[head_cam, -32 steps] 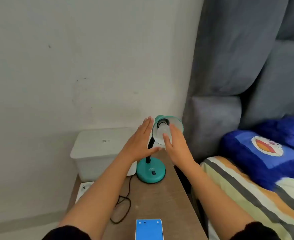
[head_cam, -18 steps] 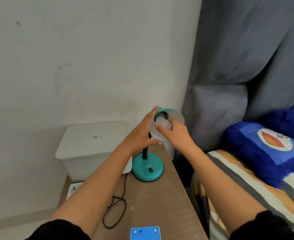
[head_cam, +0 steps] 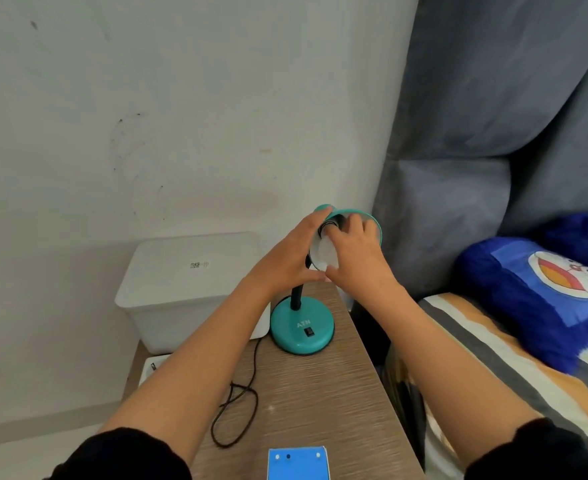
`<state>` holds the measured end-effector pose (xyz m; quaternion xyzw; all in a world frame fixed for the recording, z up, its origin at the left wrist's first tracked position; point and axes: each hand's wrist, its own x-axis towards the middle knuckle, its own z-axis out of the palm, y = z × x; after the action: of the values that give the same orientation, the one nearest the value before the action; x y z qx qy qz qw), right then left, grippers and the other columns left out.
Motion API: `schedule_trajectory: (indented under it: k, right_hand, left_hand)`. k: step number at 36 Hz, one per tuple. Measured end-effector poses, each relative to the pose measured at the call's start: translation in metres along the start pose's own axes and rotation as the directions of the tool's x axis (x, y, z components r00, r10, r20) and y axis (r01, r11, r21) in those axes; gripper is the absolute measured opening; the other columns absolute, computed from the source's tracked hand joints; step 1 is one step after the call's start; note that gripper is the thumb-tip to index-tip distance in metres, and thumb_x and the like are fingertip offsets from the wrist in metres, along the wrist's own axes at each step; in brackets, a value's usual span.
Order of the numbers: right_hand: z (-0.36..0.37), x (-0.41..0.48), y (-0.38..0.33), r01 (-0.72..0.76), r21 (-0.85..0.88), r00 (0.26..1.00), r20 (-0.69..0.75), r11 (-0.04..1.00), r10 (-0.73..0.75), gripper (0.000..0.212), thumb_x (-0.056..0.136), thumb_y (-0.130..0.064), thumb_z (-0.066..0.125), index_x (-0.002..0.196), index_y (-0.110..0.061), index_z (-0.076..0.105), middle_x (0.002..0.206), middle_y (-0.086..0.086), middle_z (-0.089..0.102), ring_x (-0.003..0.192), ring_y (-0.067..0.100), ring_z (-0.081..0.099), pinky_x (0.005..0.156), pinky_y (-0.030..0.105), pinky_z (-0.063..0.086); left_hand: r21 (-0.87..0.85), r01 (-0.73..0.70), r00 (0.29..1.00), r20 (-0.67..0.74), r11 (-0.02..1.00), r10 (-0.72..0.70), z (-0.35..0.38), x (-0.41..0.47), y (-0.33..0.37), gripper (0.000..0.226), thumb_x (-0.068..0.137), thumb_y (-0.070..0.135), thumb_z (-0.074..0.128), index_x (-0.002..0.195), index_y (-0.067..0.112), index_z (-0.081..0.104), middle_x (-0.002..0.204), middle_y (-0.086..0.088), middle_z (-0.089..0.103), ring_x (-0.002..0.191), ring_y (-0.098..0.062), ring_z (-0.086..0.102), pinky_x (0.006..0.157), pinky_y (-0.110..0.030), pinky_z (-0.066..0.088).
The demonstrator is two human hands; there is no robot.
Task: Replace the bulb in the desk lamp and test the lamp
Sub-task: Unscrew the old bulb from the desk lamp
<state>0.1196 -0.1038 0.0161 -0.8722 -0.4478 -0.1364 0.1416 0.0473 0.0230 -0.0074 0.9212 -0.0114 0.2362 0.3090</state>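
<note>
A teal desk lamp stands on the wooden table, its round base (head_cam: 302, 327) bearing a black switch and its shade (head_cam: 372, 223) tilted toward me. My left hand (head_cam: 285, 258) holds the shade's left side, fingers along its back and thumb under the rim. My right hand (head_cam: 358, 254) reaches into the shade, fingers curled round the white bulb (head_cam: 325, 254) at the socket. Most of the bulb is hidden behind that hand.
A white lidded plastic box (head_cam: 188, 289) sits behind the lamp against the wall. The lamp's dark cord (head_cam: 240, 407) loops over the table. A blue box (head_cam: 297, 462) lies at the near edge. A bed with a blue pillow (head_cam: 541, 292) is on the right.
My right hand has gone deeper into the shade and closed round the bulb. My left hand has settled onto the shade's left side.
</note>
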Motion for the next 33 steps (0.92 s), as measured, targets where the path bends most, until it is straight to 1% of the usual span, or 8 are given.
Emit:
schedule_trajectory:
  k: [5,10,12,17,21,25,30,33]
  right_hand:
    - [0.004,-0.001,0.001,-0.209,0.397,0.978,0.087,0.894,0.19,0.065,0.085,-0.034,0.06,0.14,-0.015,0.03,0.133,0.015,0.033,0.121,0.034,0.038,0.098,0.039,0.039]
    - [0.003,0.005,-0.001,-0.403,0.642,0.915,0.265,0.652,0.304,0.064,0.09,-0.05,0.048,0.135,-0.005,0.035,0.129,0.015,0.052,0.108,0.029,0.057,0.082,0.033,0.045]
    - [-0.001,0.007,-0.002,-0.405,0.605,0.914,0.262,0.685,0.308,0.062,0.089,-0.044,0.053,0.134,-0.005,0.036,0.128,0.016,0.05,0.107,0.029,0.054,0.081,0.034,0.045]
    - [-0.001,0.0,0.001,-0.192,0.18,0.98,0.079,0.965,0.18,0.064,0.084,-0.023,0.059,0.139,-0.01,0.029,0.134,0.02,0.034,0.125,0.037,0.032,0.101,0.039,0.036]
    - [0.001,0.002,-0.001,-0.308,0.413,0.951,0.148,0.857,0.271,0.061,0.087,-0.033,0.058,0.133,-0.004,0.03,0.132,0.02,0.034,0.118,0.037,0.042,0.089,0.036,0.04]
    - [-0.001,0.006,-0.005,-0.418,0.552,0.908,0.236,0.722,0.345,0.064,0.091,-0.046,0.049,0.132,-0.001,0.033,0.129,0.02,0.047,0.108,0.031,0.051,0.077,0.031,0.036]
    - [0.003,0.002,-0.004,-0.294,0.333,0.956,0.119,0.896,0.27,0.063,0.085,-0.026,0.06,0.137,-0.009,0.029,0.132,0.02,0.037,0.124,0.038,0.035,0.098,0.042,0.037]
    - [0.01,-0.001,-0.003,-0.22,0.381,0.974,0.04,0.898,0.222,0.06,0.083,-0.019,0.061,0.134,-0.009,0.031,0.127,0.017,0.033,0.119,0.038,0.039,0.096,0.041,0.042]
  left_hand:
    - [0.001,0.007,1.0,0.004,1.0,-0.007,0.0,0.0,0.0,0.104,0.07,0.018,0.08,0.146,0.028,0.01,0.153,0.006,0.019,0.137,-0.002,0.022,0.111,-0.016,0.023]
    - [0.004,0.003,1.0,0.011,1.0,-0.003,0.0,0.001,-0.003,0.107,0.069,0.019,0.082,0.146,0.029,0.008,0.154,0.006,0.018,0.134,0.004,0.02,0.105,0.0,0.017]
    - [-0.004,-0.002,1.0,0.002,1.0,0.002,0.0,0.0,-0.004,0.108,0.068,0.02,0.082,0.144,0.035,0.006,0.154,0.007,0.018,0.137,0.0,0.02,0.108,-0.005,0.018]
    - [0.021,-0.017,1.0,-0.012,1.0,0.017,0.0,-0.001,-0.004,0.108,0.068,0.02,0.082,0.145,0.029,0.007,0.154,0.004,0.018,0.138,-0.002,0.019,0.11,-0.007,0.016]
    - [-0.004,-0.003,1.0,0.004,1.0,0.003,0.0,-0.001,-0.001,0.107,0.069,0.019,0.082,0.145,0.029,0.007,0.155,0.004,0.017,0.139,-0.004,0.019,0.113,-0.018,0.019]
    - [0.001,-0.001,1.0,0.008,1.0,0.001,0.0,-0.003,0.0,0.107,0.07,0.02,0.081,0.141,0.036,0.003,0.155,0.005,0.016,0.136,0.003,0.016,0.11,-0.011,0.016]
    - [0.008,0.002,1.0,0.01,1.0,-0.002,-0.001,-0.004,0.0,0.108,0.07,0.021,0.081,0.141,0.037,0.001,0.155,0.005,0.016,0.138,0.0,0.016,0.112,-0.016,0.016]
    - [0.028,0.0,1.0,0.013,1.0,0.0,0.0,-0.004,0.001,0.107,0.071,0.02,0.08,0.143,0.035,0.002,0.155,0.003,0.017,0.14,-0.007,0.019,0.115,-0.025,0.022]
